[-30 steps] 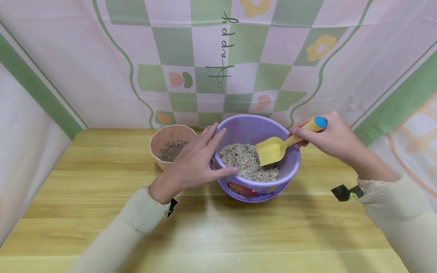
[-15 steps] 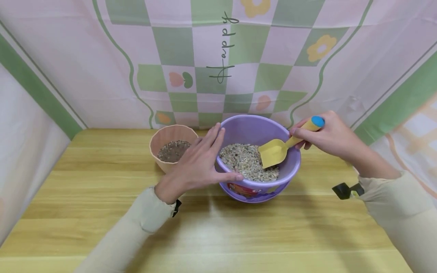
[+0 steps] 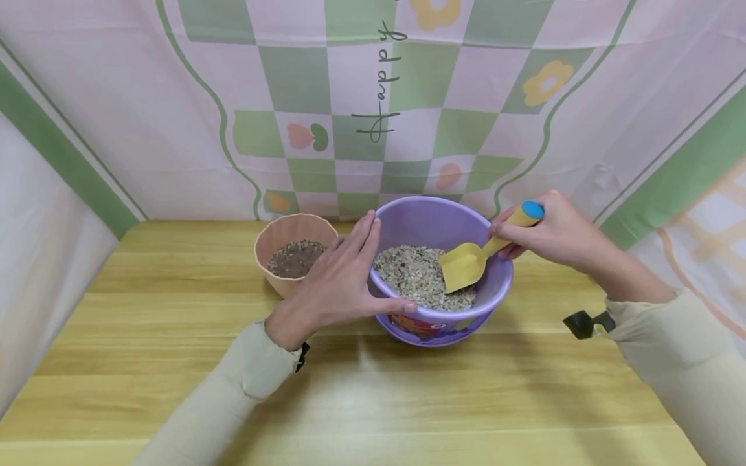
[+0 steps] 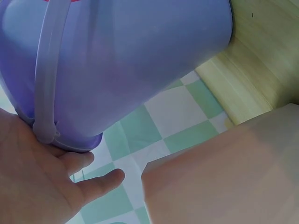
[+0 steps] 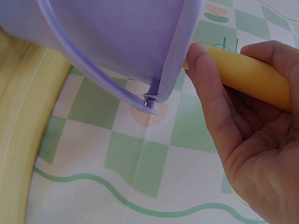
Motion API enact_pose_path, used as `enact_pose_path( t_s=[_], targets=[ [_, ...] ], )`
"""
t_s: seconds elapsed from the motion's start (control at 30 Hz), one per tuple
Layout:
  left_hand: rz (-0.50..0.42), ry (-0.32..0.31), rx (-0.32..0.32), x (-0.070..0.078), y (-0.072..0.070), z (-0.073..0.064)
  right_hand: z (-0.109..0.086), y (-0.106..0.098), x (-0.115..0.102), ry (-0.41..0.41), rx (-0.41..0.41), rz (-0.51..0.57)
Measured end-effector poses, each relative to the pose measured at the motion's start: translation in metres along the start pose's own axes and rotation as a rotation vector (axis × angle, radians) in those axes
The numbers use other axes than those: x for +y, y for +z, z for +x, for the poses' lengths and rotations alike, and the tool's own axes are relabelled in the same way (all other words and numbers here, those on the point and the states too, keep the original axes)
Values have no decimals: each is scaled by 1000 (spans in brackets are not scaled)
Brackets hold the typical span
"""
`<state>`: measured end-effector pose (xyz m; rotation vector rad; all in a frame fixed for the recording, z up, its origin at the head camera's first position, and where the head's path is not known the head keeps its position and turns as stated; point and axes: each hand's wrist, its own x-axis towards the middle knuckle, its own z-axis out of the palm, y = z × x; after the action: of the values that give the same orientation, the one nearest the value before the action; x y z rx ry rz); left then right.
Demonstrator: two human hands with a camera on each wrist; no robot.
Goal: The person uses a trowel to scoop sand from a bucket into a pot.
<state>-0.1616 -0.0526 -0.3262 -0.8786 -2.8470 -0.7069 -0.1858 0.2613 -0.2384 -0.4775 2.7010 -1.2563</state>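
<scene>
Soft glare on the tabletop (image 3: 373, 395)

"happy" (image 3: 382, 90) on checked cloth (image 3: 419, 77)

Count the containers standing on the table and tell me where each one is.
2: the purple bucket near the back of the table, and the pink pot to its left, partly covered by the left hand. Something small behind the bucket could be hidden.

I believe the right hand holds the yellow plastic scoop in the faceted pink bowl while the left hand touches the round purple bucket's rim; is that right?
Not quite: the head view shows the yellow plastic scoop in the round purple bucket, not the faceted pink bowl. The right hand does hold it; the left hand touches the bucket's rim.
</scene>
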Motion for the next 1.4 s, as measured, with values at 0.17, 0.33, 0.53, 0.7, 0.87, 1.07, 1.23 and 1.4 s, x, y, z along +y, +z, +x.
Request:
enact_pose_path(
  t_s=[0.17, 0.33, 0.53, 0.7, 0.87, 1.07, 1.23, 1.4],
  targets=[
    [-14, -1, 0, 0, 1, 0, 1, 1, 2, -6, -19, 4],
    [-19, -1, 4, 0, 2, 0, 2, 3, 5, -10, -29, 5],
    [-22, -2, 5, -1, 3, 0, 4, 5, 6, 29, -30, -19],
    [-21, -1, 12, -1, 3, -1, 6, 7, 5, 58, -20, -70],
    [-21, 2, 13, 0, 3, 0, 4, 8, 1, 52, -3, -193],
    [-27, 6, 19, 0, 3, 0, 4, 9, -2, 26, 1, -262],
    [-27, 9, 20, -1, 4, 0, 5, 11, 0, 4, -14, -231],
    [-28, 6, 21, -1, 3, 0, 6, 12, 1, 1, -31, -208]
  ],
)
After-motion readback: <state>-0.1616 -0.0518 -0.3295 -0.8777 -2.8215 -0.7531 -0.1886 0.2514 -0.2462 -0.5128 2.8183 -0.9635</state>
